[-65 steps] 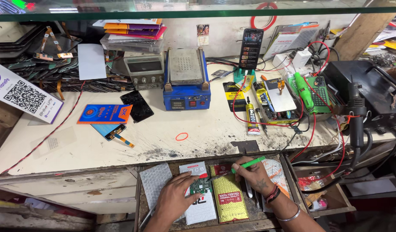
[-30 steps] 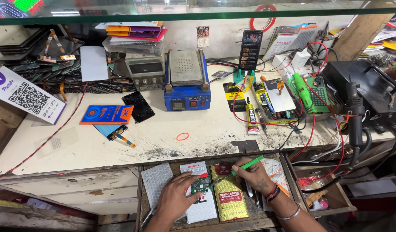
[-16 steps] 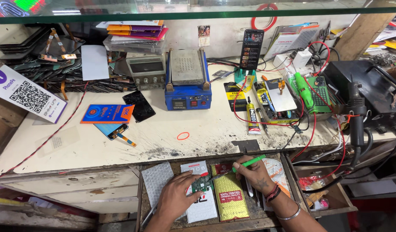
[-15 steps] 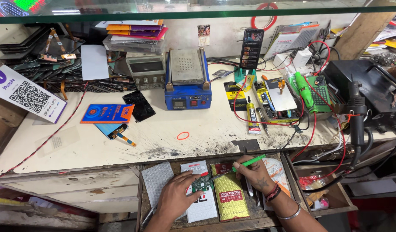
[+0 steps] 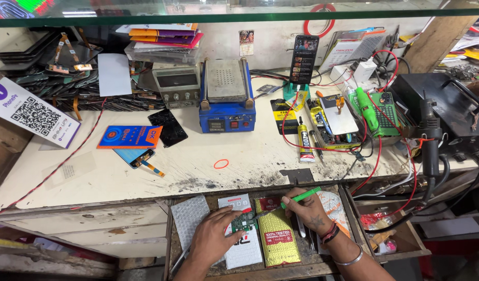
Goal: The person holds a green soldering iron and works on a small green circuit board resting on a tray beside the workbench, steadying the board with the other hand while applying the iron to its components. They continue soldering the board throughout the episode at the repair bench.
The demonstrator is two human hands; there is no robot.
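The left hand [image 5: 212,240] lies flat-fingered over a small green circuit board [image 5: 243,221], fingertips pinning it down on a white card [image 5: 242,244] in the open drawer [image 5: 348,205]. The right hand [image 5: 307,211] is closed in a pen grip around a green-handled tool [image 5: 300,196], whose thin metal tip slants down and leftward to meet the board's upper right edge.

Against the frames from the last two seconds very little has shifted: both hands sit in the same spots, the board has not travelled, and only the tool's angle has altered a touch. That steadiness reads as fine, patient work at one point on the board rather than a change of step.

Just right of the left hand, between the two hands, lies a gold foil pouch [image 5: 277,230] with a red top. Left of the left hand is a sheet of bubble wrap [image 5: 189,221]. Beyond the right hand, above the drawer on the worn benchtop, a red wire [image 5: 372,166] runs up toward a tube of glue [image 5: 303,141] and a green rotary tool [image 5: 367,109]. Further out from both hands stand a blue heating plate [image 5: 227,99], a propped phone [image 5: 304,59] and, well to the left, an orange-and-blue card [image 5: 130,137] beside a dark screen panel [image 5: 167,127]. A small red rubber band [image 5: 221,164] lies on the bench just above the drawer.
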